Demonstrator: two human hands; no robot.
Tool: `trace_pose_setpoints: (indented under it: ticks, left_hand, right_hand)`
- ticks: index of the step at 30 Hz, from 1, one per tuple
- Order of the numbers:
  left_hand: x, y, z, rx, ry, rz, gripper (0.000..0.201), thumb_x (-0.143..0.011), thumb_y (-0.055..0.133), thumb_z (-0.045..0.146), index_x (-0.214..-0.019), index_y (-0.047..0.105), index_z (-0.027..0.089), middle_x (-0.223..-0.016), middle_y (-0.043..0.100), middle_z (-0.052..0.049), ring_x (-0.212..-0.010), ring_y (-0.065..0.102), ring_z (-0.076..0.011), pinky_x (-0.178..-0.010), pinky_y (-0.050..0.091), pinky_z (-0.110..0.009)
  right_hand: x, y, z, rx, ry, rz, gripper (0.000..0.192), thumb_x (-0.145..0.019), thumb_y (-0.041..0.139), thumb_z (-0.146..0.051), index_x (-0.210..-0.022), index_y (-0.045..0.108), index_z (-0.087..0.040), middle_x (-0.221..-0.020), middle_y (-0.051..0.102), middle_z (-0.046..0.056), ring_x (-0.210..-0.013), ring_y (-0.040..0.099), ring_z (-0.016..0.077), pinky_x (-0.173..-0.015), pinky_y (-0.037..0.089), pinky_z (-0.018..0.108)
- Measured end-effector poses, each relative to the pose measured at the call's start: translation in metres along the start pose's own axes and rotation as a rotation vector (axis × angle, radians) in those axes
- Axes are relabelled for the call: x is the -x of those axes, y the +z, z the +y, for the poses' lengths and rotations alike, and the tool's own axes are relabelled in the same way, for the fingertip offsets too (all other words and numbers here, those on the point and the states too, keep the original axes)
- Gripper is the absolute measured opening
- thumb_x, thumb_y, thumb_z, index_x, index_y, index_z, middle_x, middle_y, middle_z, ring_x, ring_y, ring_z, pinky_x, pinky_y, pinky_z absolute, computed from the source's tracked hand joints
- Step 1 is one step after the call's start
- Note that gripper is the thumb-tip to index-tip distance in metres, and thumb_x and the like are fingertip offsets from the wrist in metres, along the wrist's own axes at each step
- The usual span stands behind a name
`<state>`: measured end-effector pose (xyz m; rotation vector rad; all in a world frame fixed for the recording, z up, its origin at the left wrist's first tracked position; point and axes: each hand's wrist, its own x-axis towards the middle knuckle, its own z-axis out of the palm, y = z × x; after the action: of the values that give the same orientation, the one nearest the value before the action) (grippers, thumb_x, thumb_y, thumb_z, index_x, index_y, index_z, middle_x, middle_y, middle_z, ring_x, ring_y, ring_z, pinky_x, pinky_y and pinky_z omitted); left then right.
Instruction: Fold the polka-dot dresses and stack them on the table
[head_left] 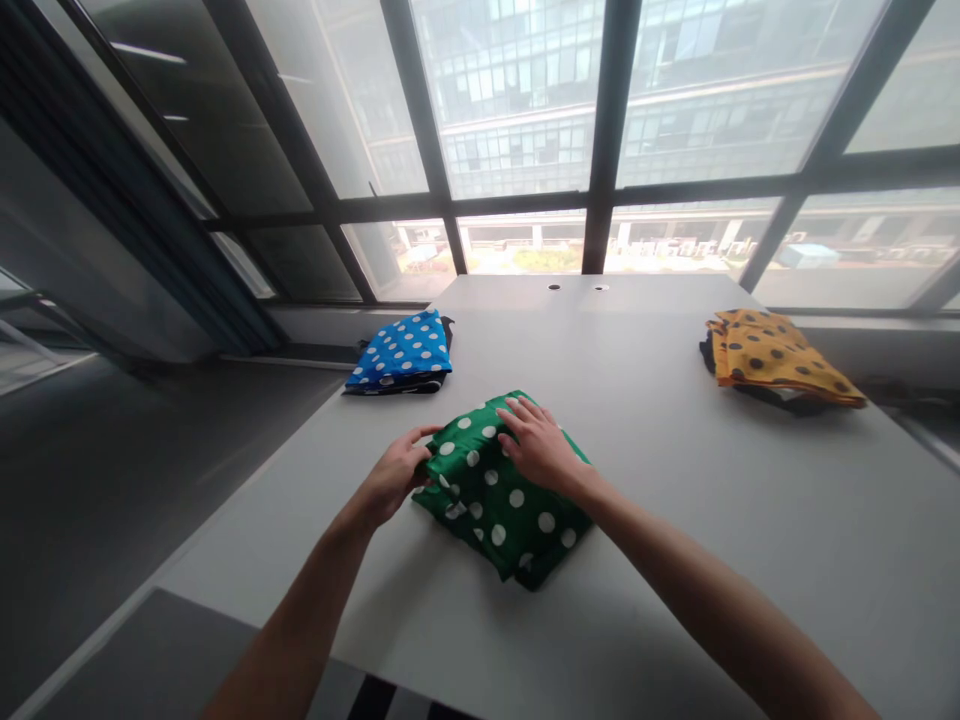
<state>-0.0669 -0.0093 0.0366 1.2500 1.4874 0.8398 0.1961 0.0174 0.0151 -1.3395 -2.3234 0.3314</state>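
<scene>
A folded green fabric bundle with white polka dots (517, 497) lies in the middle of the white table, its near corner pointing towards me. At its left edge, my left hand (397, 470) has the thumb and fingers closed on the fabric; some fingertips are hidden behind the fold. My right hand (540, 440) rests flat on the top of the bundle, fingers stretched out and a little apart. What kind of article the fabric is cannot be made out.
On the table's left edge sits a folded blue fabric with white dots (403, 350), dark material beneath it. A folded yellow fabric with dark dots (780, 352) lies at the right. The white table (585, 345) reaches to large windows; a dark curtain (150, 200) hangs left.
</scene>
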Motion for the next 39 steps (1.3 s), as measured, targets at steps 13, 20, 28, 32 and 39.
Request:
trace_pose_setpoints:
  ticks: [13, 20, 28, 32, 39]
  left_hand:
    - [-0.022, -0.021, -0.013, -0.738, 0.199, 0.006, 0.043, -0.077, 0.046, 0.015, -0.110, 0.072, 0.021, -0.106, 0.076, -0.006, -0.101, 0.069, -0.0252, -0.089, 0.051, -0.030]
    - [-0.012, -0.012, -0.004, -0.430, 0.105, -0.047, 0.050, -0.071, 0.053, 0.023, -0.118, 0.068, 0.015, -0.093, 0.072, -0.004, -0.075, 0.064, -0.0208, -0.063, 0.050, -0.028]
    - [0.006, -0.022, 0.001, -0.209, 0.074, -0.039, 0.060, -0.070, 0.054, 0.024, -0.128, 0.061, 0.014, -0.071, 0.057, 0.004, -0.057, 0.049, -0.0131, -0.052, 0.038, -0.023]
    - [0.013, -0.023, -0.012, -0.297, 0.036, -0.113, 0.060, -0.072, 0.053, 0.023, -0.132, 0.060, 0.016, -0.078, 0.064, 0.001, -0.062, 0.055, -0.0158, -0.055, 0.043, -0.025]
    - [0.007, -0.021, -0.019, -0.769, 0.239, -0.002, 0.046, -0.085, 0.057, 0.033, -0.125, 0.070, 0.015, -0.129, 0.069, -0.016, -0.124, 0.061, -0.0351, -0.112, 0.045, -0.047]
  right_hand:
    - [0.037, -0.015, -0.002, 0.026, -0.038, -0.036, 0.054, -0.105, 0.051, -0.046, -0.153, 0.053, -0.021, -0.163, 0.043, 0.015, -0.155, 0.030, 0.0339, -0.127, 0.021, 0.059]
    - [0.109, -0.012, -0.006, -0.011, -0.535, -0.076, 0.030, -0.093, 0.075, -0.032, -0.123, 0.070, -0.027, -0.137, 0.066, 0.006, -0.137, 0.050, 0.0258, -0.130, 0.015, 0.055]
    - [0.115, -0.021, -0.001, -0.189, -0.576, 0.187, 0.030, -0.101, 0.051, -0.007, -0.118, 0.069, -0.024, -0.123, 0.076, 0.004, -0.126, 0.063, 0.0184, -0.126, 0.031, 0.047]
    - [0.130, -0.019, 0.003, -0.215, -0.555, 0.052, 0.031, -0.100, 0.052, -0.009, -0.121, 0.070, -0.024, -0.128, 0.075, 0.004, -0.136, 0.058, 0.0206, -0.127, 0.030, 0.047]
    - [0.126, -0.025, 0.005, -0.280, -0.390, -0.053, 0.031, -0.106, 0.053, -0.038, -0.126, 0.073, -0.027, -0.135, 0.072, 0.005, -0.137, 0.058, 0.0236, -0.125, 0.034, 0.048]
